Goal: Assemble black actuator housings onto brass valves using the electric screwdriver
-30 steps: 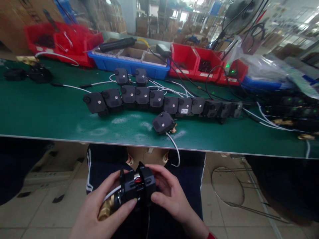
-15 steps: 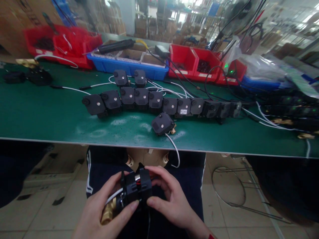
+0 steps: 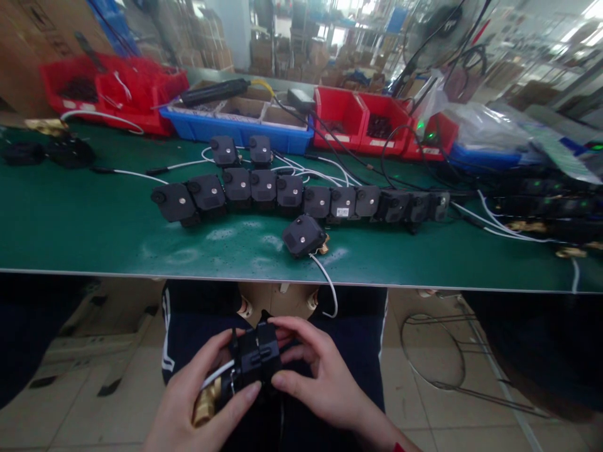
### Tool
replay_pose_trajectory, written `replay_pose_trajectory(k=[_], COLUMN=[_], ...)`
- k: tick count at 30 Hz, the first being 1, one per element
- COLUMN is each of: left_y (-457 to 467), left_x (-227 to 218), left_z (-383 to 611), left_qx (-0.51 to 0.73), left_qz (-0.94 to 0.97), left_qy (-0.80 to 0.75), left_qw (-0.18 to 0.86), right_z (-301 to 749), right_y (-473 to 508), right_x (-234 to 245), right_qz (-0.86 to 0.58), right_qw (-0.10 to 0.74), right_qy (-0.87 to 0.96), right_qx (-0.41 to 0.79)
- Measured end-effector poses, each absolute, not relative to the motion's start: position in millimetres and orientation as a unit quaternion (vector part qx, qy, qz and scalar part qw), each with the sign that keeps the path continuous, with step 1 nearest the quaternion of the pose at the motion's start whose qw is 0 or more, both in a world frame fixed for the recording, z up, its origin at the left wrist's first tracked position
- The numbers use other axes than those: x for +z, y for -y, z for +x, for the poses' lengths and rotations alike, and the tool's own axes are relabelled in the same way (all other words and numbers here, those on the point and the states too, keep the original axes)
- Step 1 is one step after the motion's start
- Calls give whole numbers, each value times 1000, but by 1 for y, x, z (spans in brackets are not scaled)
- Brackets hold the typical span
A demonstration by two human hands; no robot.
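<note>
Over my lap, both hands hold a black-cased valve actuator with a brass valve body and a white cable at its left end. My left hand wraps the brass end and the left side of the casing, thumb along the near face. My right hand grips the right half of the casing between thumb and fingers. The two casing halves sit together with only a thin seam showing. A similar black unit lies on the green bench near its front edge, its white cable hanging over.
Several black units stand in a row across the green bench. Behind them are a blue divided bin, red bins and a power screwdriver. More units with brass fittings lie at right. A wire-framed stool stands below.
The gap between the two casing halves has closed, hiding the red wire and silver part inside. My right hand has shifted slightly left with its half.
</note>
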State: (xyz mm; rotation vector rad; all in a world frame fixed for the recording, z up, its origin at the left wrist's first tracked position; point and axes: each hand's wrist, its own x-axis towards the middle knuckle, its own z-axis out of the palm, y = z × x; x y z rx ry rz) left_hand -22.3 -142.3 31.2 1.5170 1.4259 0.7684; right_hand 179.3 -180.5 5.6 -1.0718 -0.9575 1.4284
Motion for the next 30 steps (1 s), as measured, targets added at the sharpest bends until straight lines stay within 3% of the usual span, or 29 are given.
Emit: replay_pose_trajectory(k=[13, 30], left_y=[145, 145], left_x=[52, 69], left_z=[-7, 6], left_qx=[293, 296], left_qz=[527, 447], left_qy=[-630, -650], left_qw=[489, 538], right_z=[189, 185], right_y=[178, 180], right_x=[1, -1], right_qz=[-374, -366], right_qw=[538, 541], right_qy=[310, 297], right_qx=[689, 697])
